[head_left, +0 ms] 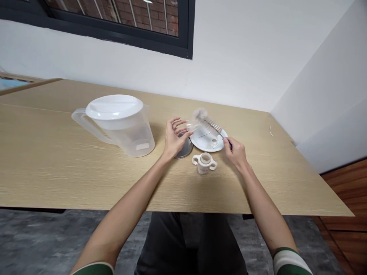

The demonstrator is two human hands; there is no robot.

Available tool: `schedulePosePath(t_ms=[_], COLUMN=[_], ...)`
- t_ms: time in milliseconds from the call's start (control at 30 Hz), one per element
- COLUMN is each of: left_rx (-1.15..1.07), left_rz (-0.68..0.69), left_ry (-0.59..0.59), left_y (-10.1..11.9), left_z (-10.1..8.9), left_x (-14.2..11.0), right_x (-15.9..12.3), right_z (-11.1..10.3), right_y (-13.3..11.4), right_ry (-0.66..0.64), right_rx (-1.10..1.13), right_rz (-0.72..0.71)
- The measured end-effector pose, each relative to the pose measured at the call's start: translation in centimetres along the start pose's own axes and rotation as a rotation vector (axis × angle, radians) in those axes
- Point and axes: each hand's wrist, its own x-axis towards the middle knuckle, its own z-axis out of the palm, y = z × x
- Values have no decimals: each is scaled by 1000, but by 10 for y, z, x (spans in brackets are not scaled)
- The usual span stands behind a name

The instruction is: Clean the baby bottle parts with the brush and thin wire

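My right hand (235,152) grips the dark handle of a bottle brush (212,126), whose bristles point up and left over a white plate (205,147). Between the thumb and fingers of my left hand (175,138) is a clear plastic cap (191,125), close to the brush head. A clear nipple-like piece (214,143) lies on the plate, with a thin stick-like item beside it. Below my left hand sits a round metal dish (185,149), partly hidden. In front of the plate, a small baby bottle (204,163) with two white handles stands upright and uncapped.
A large translucent pitcher (130,133) with a white lid stands to the left, its handle facing left. The wooden table (71,172) runs back to a white wall under a window. A thin pale strip (271,131) lies at the far right.
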Motion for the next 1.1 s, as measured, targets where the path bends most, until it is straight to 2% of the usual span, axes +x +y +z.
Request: schedulePosePath(t_ms=[133, 300, 367, 500, 600, 700, 767, 933, 1000, 1100], left_rx=[-12, -5, 43, 101, 23, -88, -190, -411, -439, -437], left_rz=[-26, -39, -17, -24, -90, -164, -234, -375, -392, -387], left_ry=[-58, -70, -45, 11, -16, -55, -61, -27, -38, -85], left_y=[0, -2, -4, -6, -4, 1, 7, 17, 17, 16], left_z=[1, 2, 1, -1, 0, 1, 2, 4, 4, 3], left_x=[-2, -5, -4, -1, 1, 1, 1, 2, 1, -1], right_x=[0, 0, 2, 3, 0, -1, -1, 2, 1, -1], right_z=[-1, -2, -4, -5, -2, 3, 5, 2, 0, 1], right_y=[3, -3, -2, 2, -1, -5, -4, 5, 5, -1], right_ry=[78, -23, -19, 77, 88, 21, 17, 130, 140, 79], right_rx=[38, 25, -27, -15, 84, 82, 43, 25, 50, 77], right_rz=[39, -48, 9, 112, 45, -64, -61, 59, 40, -62])
